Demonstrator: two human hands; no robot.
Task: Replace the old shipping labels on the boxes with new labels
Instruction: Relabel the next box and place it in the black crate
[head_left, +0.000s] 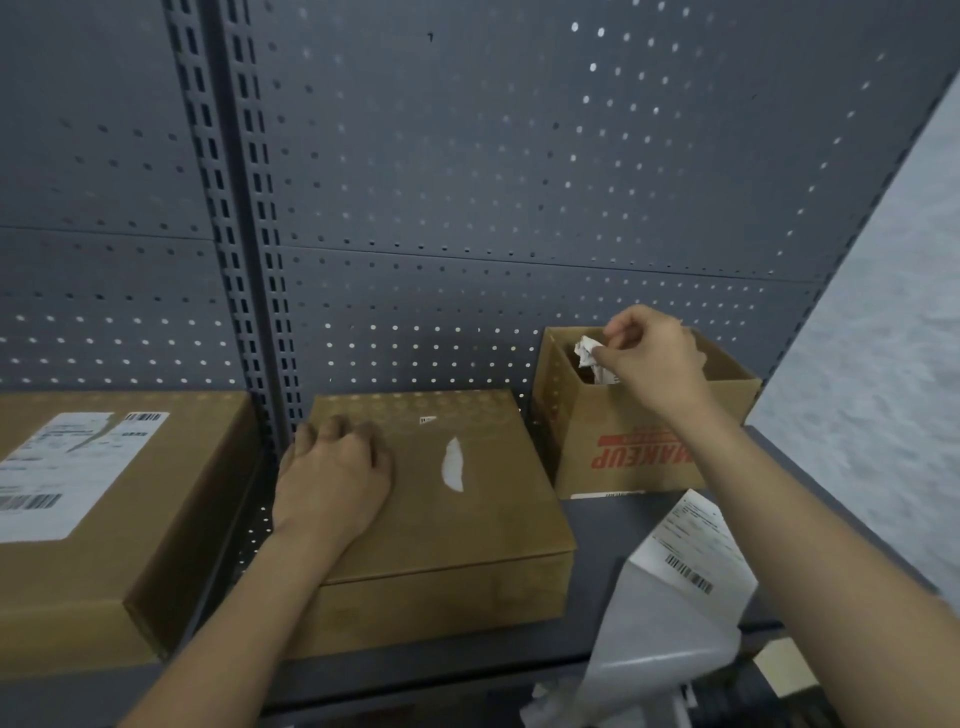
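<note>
Resting flat on one of three boxes, the left hand lies open; the right hand pinches one crumpled label above the open box.

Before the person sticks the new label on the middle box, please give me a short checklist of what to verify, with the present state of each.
1. Old label off the middle box: not ok, a white scrap and a small barcode bit remain on top.
2. Crumpled paper dropped: not ok, right hand pinches it over the open box.
3. Middle box steadied: ok, left hand lies flat on it.
4. New label sheet within reach: ok, it lies on the shelf at the right.
5. Left box label: not ok, old one seems still attached.
</note>
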